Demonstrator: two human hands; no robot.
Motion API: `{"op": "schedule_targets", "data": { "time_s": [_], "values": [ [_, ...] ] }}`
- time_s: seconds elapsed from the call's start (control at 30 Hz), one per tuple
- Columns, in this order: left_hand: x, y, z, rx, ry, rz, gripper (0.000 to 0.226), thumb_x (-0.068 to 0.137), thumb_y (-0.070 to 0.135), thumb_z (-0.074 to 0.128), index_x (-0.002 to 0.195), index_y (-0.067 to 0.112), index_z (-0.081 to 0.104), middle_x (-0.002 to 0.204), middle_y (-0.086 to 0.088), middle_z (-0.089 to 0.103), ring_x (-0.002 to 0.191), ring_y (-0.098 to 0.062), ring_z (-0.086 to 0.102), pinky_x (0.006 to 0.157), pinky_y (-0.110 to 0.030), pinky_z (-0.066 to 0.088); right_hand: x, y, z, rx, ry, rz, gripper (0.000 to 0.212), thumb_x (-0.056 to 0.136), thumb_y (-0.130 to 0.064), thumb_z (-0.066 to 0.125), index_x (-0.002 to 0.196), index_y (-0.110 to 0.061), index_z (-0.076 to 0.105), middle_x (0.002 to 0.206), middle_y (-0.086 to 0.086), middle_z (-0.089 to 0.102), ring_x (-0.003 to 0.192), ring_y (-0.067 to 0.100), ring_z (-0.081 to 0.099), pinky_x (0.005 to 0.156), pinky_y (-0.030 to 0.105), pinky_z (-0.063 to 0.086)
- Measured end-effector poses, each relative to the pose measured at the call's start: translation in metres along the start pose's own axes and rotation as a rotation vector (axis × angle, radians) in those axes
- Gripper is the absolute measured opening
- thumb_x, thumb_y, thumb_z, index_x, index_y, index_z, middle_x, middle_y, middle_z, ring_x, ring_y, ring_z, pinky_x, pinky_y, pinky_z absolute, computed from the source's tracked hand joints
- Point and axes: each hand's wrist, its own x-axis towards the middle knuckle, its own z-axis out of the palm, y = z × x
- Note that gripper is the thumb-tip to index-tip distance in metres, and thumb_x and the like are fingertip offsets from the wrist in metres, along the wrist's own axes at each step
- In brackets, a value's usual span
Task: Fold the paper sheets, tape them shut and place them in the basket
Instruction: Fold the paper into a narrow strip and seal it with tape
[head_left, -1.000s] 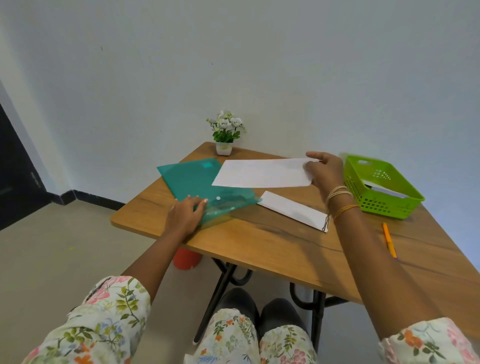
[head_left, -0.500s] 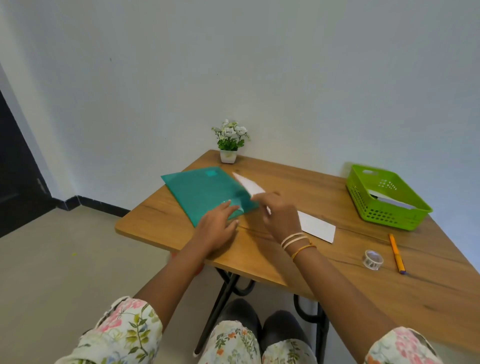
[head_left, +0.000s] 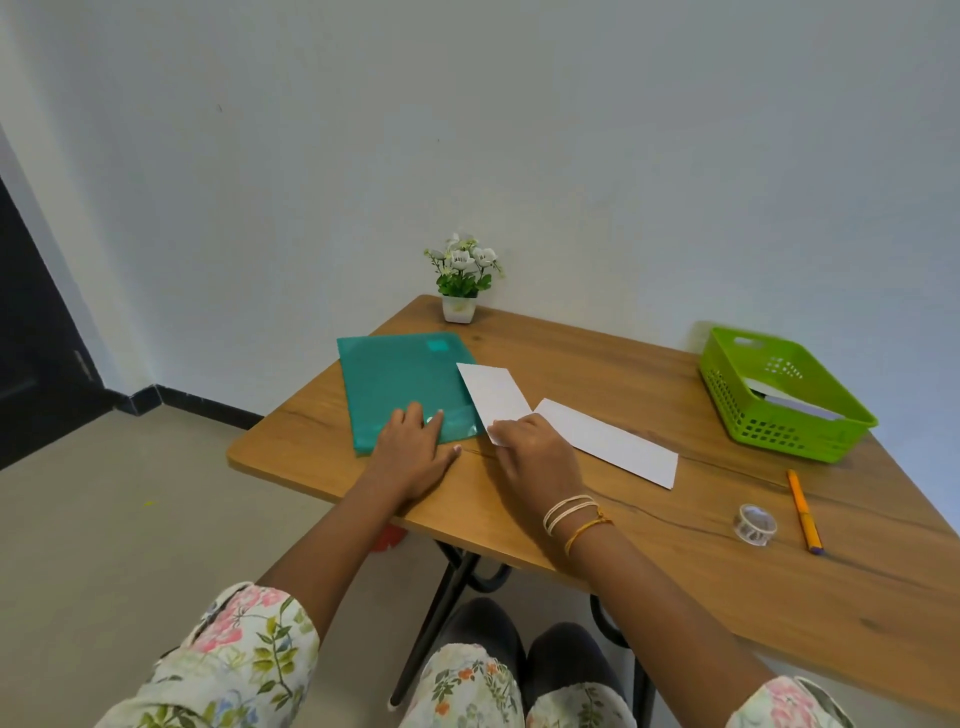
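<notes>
A wooden table (head_left: 649, 525) on black metal legs stands against a pale wall, its far left corner holding a small potted plant (head_left: 461, 278) with white flowers. On the left half of the table lies a teal plastic folder (head_left: 400, 382), flat and closed, its near edge close to the table's front. At the far right sits the green basket (head_left: 727, 387), a slotted plastic bin; inside it white folded paper (head_left: 779, 402) leans against the right wall, only partly visible over the rim.

A long folded sheet (head_left: 610, 441) lies flat near the table's centre, angled from far left to near right, well apart from the basket. A smaller white sheet (head_left: 491, 395) overlaps the folder's right edge and touches the long sheet's far left end.

Near the right front edge lie an orange pen (head_left: 802, 512) and, just left of it, a roll of clear tape (head_left: 757, 525), apart from the papers.

The left hand (head_left: 415, 452) lies palm down, fingers straight and spread, fingertips pressing the folder's near right corner, heel on the wood. The right hand (head_left: 535, 457), bangles at the wrist, reaches in with knuckles up and fingers curled, pinching the near corner of the smaller sheet. Both forearms stretch from floral sleeves at the near edge.
</notes>
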Motion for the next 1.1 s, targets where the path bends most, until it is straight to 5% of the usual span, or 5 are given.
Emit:
{"op": "schedule_targets", "data": {
  "time_s": [0.13, 0.33, 0.57, 0.77, 1.1],
  "values": [
    [0.006, -0.013, -0.002, -0.116, -0.039, 0.035, 0.059, 0.095, 0.055, 0.037, 0.144, 0.023, 0.041, 0.130, -0.007, 0.040, 0.117, -0.021, 0.038, 0.098, -0.039, 0.036, 0.002, -0.001, 0.005, -0.031, -0.006, -0.012, 0.019, 0.091, -0.021, 0.059, 0.101, -0.015, 0.073, 0.099, 0.004, 0.074, 0.088, 0.023, 0.063, 0.068, 0.032, 0.055],
    [0.006, -0.051, -0.015, -0.288, -0.123, 0.075, 0.040, 0.099, 0.043, 0.042, 0.137, 0.031, 0.049, 0.152, 0.001, 0.037, 0.144, -0.014, 0.023, 0.119, -0.044, 0.006, -0.001, 0.006, 0.012, 0.001, -0.132, 0.020, 0.027, 0.092, -0.027, 0.057, 0.115, -0.021, 0.068, 0.116, 0.001, 0.069, 0.102, 0.021, 0.060, 0.081, 0.032, 0.052],
    [0.001, -0.002, -0.016, -0.188, 0.089, 0.070, 0.042, 0.100, 0.039, 0.039, 0.135, 0.018, 0.050, 0.150, 0.000, 0.040, 0.143, -0.015, 0.026, 0.119, -0.046, 0.002, -0.004, 0.016, 0.021, 0.128, -0.465, 0.104, 0.048, 0.087, -0.048, 0.056, 0.129, -0.024, 0.056, 0.136, -0.003, 0.054, 0.122, 0.017, 0.049, 0.098, 0.031, 0.043],
    [-0.001, 0.047, 0.000, -0.411, 0.012, 0.208, 0.036, 0.101, 0.025, 0.041, 0.134, 0.020, 0.054, 0.149, 0.003, 0.043, 0.142, -0.012, 0.028, 0.119, -0.042, 0.010, -0.005, 0.032, 0.012, 0.283, -0.459, 0.237, 0.047, 0.075, -0.023, 0.063, 0.122, -0.019, 0.059, 0.119, 0.001, 0.059, 0.105, 0.015, 0.053, 0.087, 0.022, 0.043],
    [0.015, 0.064, 0.005, -0.108, -0.195, 0.213, 0.044, 0.104, 0.037, 0.025, 0.148, 0.035, 0.032, 0.158, 0.009, 0.023, 0.147, -0.014, 0.015, 0.116, -0.057, -0.004, 0.003, 0.053, 0.000, 0.219, -0.564, 0.276, 0.025, 0.074, -0.029, 0.066, 0.099, -0.026, 0.065, 0.092, -0.004, 0.059, 0.084, 0.011, 0.054, 0.072, 0.023, 0.050]
  ]
}}
